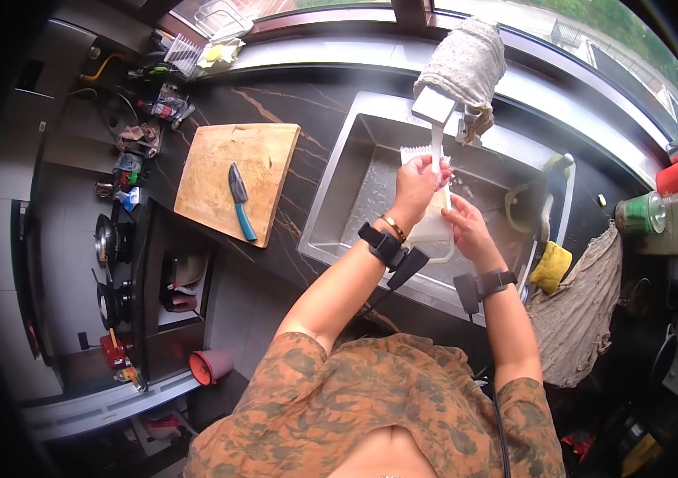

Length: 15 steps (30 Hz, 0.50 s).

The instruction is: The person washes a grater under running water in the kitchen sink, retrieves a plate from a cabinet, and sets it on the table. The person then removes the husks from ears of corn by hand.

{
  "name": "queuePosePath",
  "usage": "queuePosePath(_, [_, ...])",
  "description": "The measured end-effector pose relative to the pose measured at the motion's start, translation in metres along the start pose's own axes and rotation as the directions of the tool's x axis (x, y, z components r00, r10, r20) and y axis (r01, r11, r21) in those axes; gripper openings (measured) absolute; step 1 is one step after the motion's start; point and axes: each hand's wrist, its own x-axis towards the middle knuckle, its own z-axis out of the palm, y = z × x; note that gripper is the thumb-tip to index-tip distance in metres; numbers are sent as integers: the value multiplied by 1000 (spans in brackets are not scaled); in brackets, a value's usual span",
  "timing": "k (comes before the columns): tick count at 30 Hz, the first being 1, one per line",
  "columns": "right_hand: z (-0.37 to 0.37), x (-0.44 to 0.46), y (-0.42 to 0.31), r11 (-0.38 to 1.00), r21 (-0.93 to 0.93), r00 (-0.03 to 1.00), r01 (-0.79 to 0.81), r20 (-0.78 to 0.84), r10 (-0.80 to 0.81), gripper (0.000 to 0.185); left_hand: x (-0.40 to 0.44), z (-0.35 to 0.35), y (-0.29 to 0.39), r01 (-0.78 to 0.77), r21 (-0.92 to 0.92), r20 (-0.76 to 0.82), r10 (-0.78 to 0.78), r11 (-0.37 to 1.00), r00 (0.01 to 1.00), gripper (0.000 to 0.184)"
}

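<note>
left fingers [423, 166], right fingers [461, 210] close on one white utensil [433, 221]; one knife [238, 196], one board [205, 177].

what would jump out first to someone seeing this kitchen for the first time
Probably the left hand and right hand at a pale flat tool, low in the metal sink under the tap. Above them, a bulky grey cloth wraps the tap. To the left, a blue-handled knife lies on a wooden board.
</note>
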Motion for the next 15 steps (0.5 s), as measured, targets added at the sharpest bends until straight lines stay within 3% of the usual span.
queuePosePath(6, [4, -7, 0, 998, 57, 1000, 13, -7, -13, 48, -5, 9, 17, 46, -218, 106, -24, 975, 994, 14])
queuePosePath(9, [-2, -4, 5, 993, 114, 999, 29, 18, -31, 51, -5, 8, 16, 43, -207, 123, -18, 977, 992, 16])
queuePosePath(12, [0, -2, 3, 986, 165, 998, 37, 48, -46, 53, -2, -6, 11, -267, 207, 84, 254, 941, 963, 21])
queuePosePath(13, [2, -2, 2, 987, 156, 998, 36, 47, -43, 54, 1, -15, 7, -408, 392, 80, 411, 824, 908, 31])
queuePosePath(15, [6, -1, 0, 990, 140, 998, 32, 46, -39, 54, -9, -29, 7, -477, 762, 92, 655, 439, 750, 37])
